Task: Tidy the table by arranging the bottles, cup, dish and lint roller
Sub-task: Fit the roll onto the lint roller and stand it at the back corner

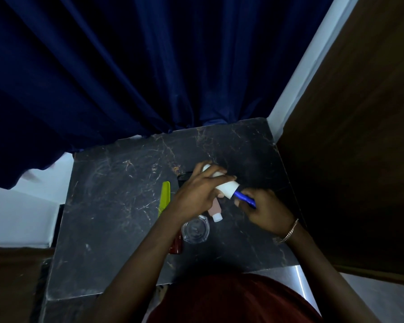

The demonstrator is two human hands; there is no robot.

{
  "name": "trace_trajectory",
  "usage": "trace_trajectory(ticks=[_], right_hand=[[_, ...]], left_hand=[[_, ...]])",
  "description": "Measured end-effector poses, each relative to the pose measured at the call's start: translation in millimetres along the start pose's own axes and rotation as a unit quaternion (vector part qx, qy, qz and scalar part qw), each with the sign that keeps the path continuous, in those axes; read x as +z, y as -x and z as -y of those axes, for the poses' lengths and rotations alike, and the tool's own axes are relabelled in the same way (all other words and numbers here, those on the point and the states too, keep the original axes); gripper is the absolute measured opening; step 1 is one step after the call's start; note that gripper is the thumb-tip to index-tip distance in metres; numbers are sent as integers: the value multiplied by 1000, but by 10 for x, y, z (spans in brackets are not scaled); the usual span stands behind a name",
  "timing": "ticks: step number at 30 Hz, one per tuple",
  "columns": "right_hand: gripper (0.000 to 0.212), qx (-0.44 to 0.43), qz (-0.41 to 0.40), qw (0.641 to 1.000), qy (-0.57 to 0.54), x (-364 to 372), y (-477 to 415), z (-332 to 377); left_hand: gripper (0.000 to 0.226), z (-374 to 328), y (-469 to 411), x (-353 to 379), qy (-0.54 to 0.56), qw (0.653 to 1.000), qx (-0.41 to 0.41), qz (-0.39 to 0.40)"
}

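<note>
From the head camera, a person stands over a dark marble bench [117,206]. The left hand [196,192] closes its grip around the white roll of a lint roller [226,186], held above the bench's middle. The right hand [266,210] closes its grip on the roller's blue handle. Beneath them lies a pinkish bottle [215,209] on its side. Just nearer sits a clear glass dish [195,229], with a red bottle [175,244] to its left. A green comb [164,198] lies further left.
</note>
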State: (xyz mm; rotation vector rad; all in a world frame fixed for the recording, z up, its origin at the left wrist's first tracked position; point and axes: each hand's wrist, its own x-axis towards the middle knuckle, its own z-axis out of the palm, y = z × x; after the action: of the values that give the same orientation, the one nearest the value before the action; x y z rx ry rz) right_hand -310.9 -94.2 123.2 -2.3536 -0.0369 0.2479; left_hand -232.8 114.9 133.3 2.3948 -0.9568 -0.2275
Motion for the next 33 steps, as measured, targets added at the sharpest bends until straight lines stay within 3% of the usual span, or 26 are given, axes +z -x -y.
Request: trace_trajectory(ticks=[4, 8, 11, 13, 19, 28, 33], right_hand=[[26, -4, 45, 999, -10, -39, -31, -43], [20, -38, 21, 999, 4, -8, -105, -78], [18, 5, -4, 1000, -28, 57, -265, -198], [21, 43, -23, 998, -50, 112, -431, -344], [29, 163, -109, 981, 8, 198, -1117, -756], [51, 241, -111, 945, 193, 22, -1766, -900], [53, 243, -65, 935, 251, 121, -1846, -861]], left_hand=[[57, 24, -11, -23, 4, 1000, -3, -2], [70, 49, 14, -2, -16, 999, -19, -21], [88, 78, 40, -15, -16, 996, -72, -40], [88, 116, 80, -36, -21, 994, -94, -53], [78, 248, 260, -95, -26, 986, -146, -81], [74, 421, 498, -333, -71, 969, -210, -104], [72, 491, 682, -411, -75, 960, -246, -110]])
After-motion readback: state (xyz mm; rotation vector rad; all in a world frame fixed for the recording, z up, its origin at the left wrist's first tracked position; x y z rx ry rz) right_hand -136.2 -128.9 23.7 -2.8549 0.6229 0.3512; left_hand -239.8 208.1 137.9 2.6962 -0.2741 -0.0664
